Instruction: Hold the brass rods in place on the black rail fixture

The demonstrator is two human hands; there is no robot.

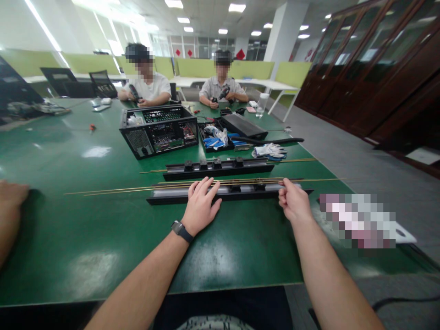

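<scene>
Several thin brass-coloured rods [120, 189] lie lengthwise over the nearer black rail [254, 194], which has a pale inner channel and small dark blocks. My left hand [201, 206], with a dark watch at the wrist, rests on the rail and rods, its fingers spread. At the rail's right end my right hand [294, 199] is closed in a pinch on a thin rod. Just beyond lies a second black rail [220, 170] with several small black blocks on it and more thin rods at both ends.
An open computer case [158, 130] stands behind the rails. Beside it are a tray [216, 147] of blue and white gloves, a glove pair [270, 151] and a black panel [244, 126]. Two people sit opposite. Another person's hand [10, 201] is at the left edge. A blurred-out flat item [405, 233] lies right.
</scene>
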